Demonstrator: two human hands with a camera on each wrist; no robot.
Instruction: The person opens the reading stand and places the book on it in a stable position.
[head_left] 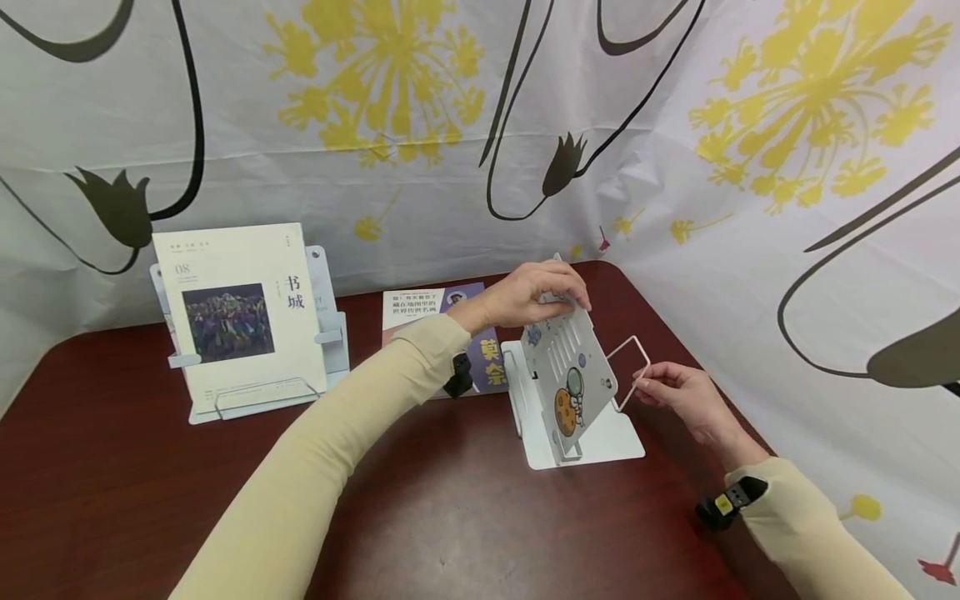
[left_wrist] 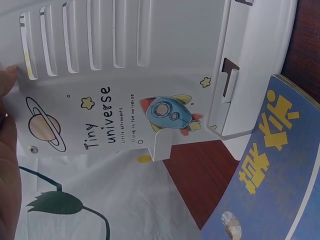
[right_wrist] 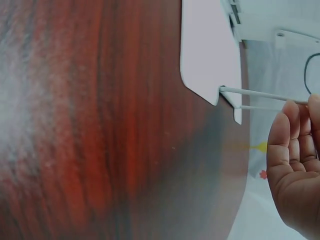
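A white book stand (head_left: pixel 585 375) with cartoon space prints stands on the right part of the table, its back plate tilted up from a flat base (head_left: pixel 600 446). My left hand (head_left: pixel 534 293) grips the top edge of that plate. In the left wrist view the plate (left_wrist: pixel 175 45) shows slots, a ringed planet, a rocket and a small side hook (left_wrist: pixel 160 145). Behind the plate, my right hand (head_left: pixel 686 400) pinches the white wire support (head_left: pixel 637 346) between thumb and fingers. The right wrist view shows this wire (right_wrist: pixel 265 93) running from the base to my fingertips.
A second stand (head_left: pixel 330 325) at the left holds a cream book (head_left: pixel 232 308) upright. A purple and white book (head_left: pixel 491 354) lies flat behind my left wrist. A patterned white cloth (head_left: pixel 420 192) hangs along the back and right edges of the dark red table (head_left: pixel 450 517).
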